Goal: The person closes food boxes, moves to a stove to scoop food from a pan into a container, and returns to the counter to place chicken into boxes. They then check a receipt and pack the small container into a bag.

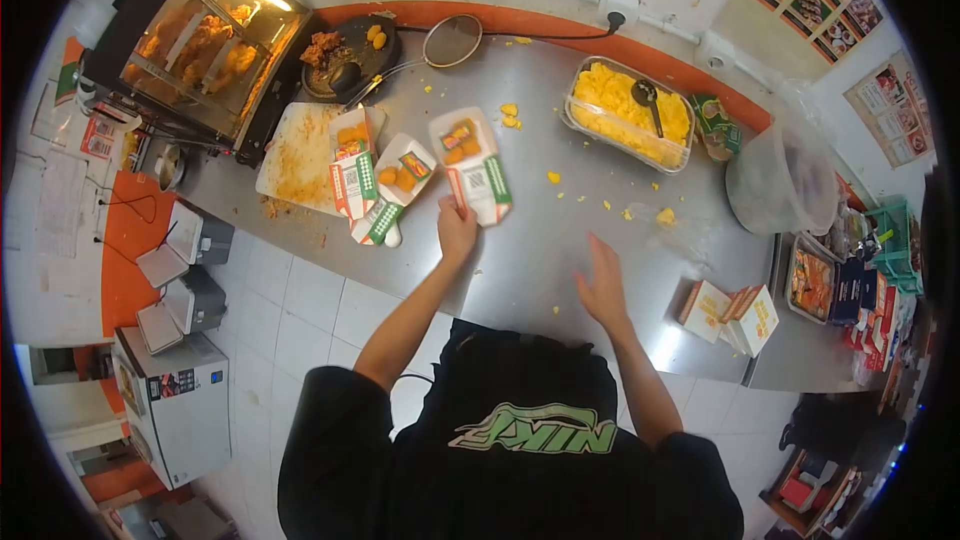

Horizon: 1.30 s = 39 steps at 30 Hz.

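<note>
My left hand (457,231) grips the near edge of an open paper food box (484,187) with fried pieces and a small packet inside. Two similar boxes stand to its left: one paper box (352,183) lies partly over the cutting board, and another paper box (377,219) leans close beside it. My right hand (603,285) hovers over the steel counter, fingers apart, holding nothing. Further back is a clear tub of yellow food (612,92), which looks like scrambled egg or rice, with a dark spoon (648,100) in it.
A lit display warmer (200,50) with fried food stands at the back left. Beside it are a dark pan (352,50), a strainer (452,41) and a stained cutting board (295,160). Empty paper boxes (735,315) and a clear plastic container (770,185) sit on the right.
</note>
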Each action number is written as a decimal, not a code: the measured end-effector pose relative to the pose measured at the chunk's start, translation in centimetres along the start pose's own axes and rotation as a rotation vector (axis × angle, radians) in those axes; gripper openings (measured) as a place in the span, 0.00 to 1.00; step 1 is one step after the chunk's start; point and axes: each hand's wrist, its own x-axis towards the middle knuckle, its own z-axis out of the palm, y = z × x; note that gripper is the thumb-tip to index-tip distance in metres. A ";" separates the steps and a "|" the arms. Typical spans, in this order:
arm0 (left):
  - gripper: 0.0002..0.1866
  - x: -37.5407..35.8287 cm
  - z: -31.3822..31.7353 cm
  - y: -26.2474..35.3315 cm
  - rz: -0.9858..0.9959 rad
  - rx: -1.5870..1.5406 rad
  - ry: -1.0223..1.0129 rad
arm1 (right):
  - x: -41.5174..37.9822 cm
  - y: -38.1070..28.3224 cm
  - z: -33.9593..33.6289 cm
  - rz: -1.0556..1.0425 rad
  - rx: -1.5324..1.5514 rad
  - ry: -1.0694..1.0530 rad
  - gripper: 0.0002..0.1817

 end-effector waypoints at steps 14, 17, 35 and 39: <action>0.15 -2.6 -9.1 4.4 0.908 -0.139 -1.049 | -1.0 -4.1 3.6 -0.228 0.045 -0.283 0.22; 0.23 -1.2 -7.8 4.6 0.999 -0.201 -0.945 | -2.3 -4.1 3.3 -0.106 0.029 -0.107 0.22; 0.18 -2.0 6.2 4.4 0.185 -0.380 -0.462 | 2.1 3.0 5.1 0.657 1.165 0.007 0.17; 0.15 -4.3 4.9 4.5 -0.117 -0.496 -0.668 | 0.9 4.9 5.1 0.705 1.138 -0.149 0.20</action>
